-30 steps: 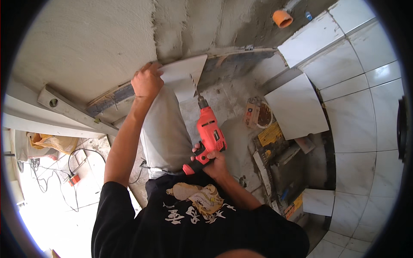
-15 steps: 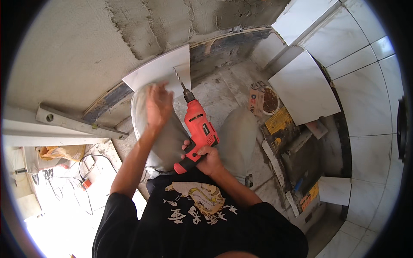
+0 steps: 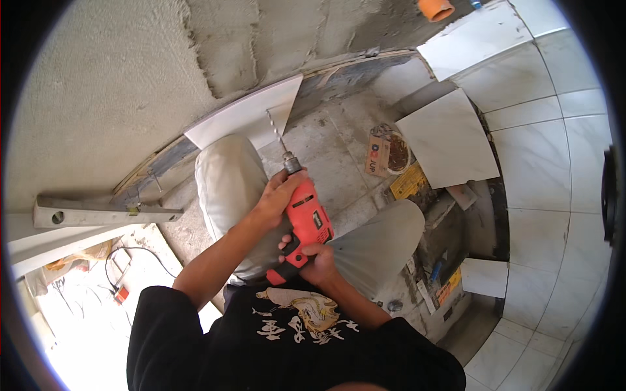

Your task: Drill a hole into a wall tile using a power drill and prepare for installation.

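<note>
A red and black power drill [image 3: 308, 218] is held in both hands. My left hand [image 3: 279, 199] grips the front of its body just behind the chuck, and my right hand [image 3: 312, 260] is wrapped round its handle. The long twist bit [image 3: 275, 130] points up at a white tile [image 3: 215, 120] standing against the base of the plastered wall [image 3: 130, 72], by my left knee; I cannot tell whether the tip touches it.
An aluminium level [image 3: 101, 212] lies along the left ledge, above cables and a red socket [image 3: 120, 293]. On the right are a large loose tile [image 3: 443, 133], a container with cardboard [image 3: 388, 150] and the tiled wall [image 3: 535, 163]. An orange pipe fitting [image 3: 435, 9] sticks out at top.
My left hand has let go of the tile and moved down and right onto the drill's front. The view has shifted, and the right knee shows more.
</note>
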Demonstrator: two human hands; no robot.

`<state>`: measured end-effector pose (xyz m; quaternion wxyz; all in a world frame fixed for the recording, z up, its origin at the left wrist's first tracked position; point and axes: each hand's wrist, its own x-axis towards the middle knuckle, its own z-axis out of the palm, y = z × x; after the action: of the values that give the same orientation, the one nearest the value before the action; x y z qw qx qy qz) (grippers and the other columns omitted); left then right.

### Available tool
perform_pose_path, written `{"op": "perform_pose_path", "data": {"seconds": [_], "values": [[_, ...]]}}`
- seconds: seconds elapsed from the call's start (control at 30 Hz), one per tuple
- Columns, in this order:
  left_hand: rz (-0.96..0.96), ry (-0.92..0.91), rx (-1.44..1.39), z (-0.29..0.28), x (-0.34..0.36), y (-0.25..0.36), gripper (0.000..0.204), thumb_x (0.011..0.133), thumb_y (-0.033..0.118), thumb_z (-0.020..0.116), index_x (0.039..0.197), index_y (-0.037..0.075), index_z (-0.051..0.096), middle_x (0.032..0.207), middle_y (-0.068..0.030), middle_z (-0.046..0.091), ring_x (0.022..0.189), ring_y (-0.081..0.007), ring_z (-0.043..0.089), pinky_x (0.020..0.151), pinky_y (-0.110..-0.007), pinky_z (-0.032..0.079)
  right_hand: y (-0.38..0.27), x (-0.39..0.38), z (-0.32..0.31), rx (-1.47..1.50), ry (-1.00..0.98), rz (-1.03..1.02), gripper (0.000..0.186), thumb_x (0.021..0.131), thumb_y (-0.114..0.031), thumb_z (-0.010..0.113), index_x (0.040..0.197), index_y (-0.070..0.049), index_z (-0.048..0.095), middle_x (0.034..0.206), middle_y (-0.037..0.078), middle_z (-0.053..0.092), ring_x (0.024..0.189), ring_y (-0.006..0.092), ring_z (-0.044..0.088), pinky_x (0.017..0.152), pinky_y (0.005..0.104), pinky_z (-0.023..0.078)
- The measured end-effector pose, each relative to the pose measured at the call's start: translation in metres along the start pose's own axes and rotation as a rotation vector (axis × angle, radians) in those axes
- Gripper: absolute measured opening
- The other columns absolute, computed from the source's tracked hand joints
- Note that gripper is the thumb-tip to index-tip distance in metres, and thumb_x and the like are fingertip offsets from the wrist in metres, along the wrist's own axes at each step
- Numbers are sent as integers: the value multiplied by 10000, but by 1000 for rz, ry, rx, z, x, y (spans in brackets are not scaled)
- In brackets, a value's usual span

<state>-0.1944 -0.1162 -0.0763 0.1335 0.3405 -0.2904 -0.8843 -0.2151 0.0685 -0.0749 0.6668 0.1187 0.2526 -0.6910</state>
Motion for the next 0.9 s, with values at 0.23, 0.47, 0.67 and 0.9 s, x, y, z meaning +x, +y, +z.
{"op": "perform_pose_path", "data": {"seconds": [0.23, 0.47, 0.67, 0.9], "values": [[58, 66, 107, -5, 16, -13, 313, 969, 312, 659, 1108, 42, 585, 897, -30, 638, 807, -135, 615, 760, -311, 532, -7, 6, -6, 50, 91, -61, 521, 755, -147, 631, 1253, -32, 531, 1112, 112, 645, 1040, 265, 603, 807, 427, 523], [64, 141, 143, 12, -18, -15, 452, 882, 358, 771, 1158, 68, 562, 858, -32, 639, 777, -147, 619, 739, -323, 539, -1, 19, -28, 96, -57, 20, 515, 686, -91, 592, 1195, -39, 532, 1028, 88, 626, 968, 259, 587, 752, 407, 505], [-83, 82, 272, 2, -16, -28, 366, 840, 279, 782, 1082, 49, 631, 877, -54, 667, 755, -166, 640, 711, -341, 556, 0, 19, -28, 149, -81, 22, 510, 668, -77, 579, 1174, -58, 517, 901, 59, 559, 902, 237, 542, 754, 391, 483], [-50, 69, 274, 9, -15, -22, 339, 833, 274, 752, 1047, 34, 645, 900, -67, 682, 759, -169, 650, 709, -332, 555, -7, 17, -23, 76, -75, -14, 489, 672, -76, 586, 1156, -43, 531, 951, 75, 594, 940, 259, 575, 763, 418, 513]]}}
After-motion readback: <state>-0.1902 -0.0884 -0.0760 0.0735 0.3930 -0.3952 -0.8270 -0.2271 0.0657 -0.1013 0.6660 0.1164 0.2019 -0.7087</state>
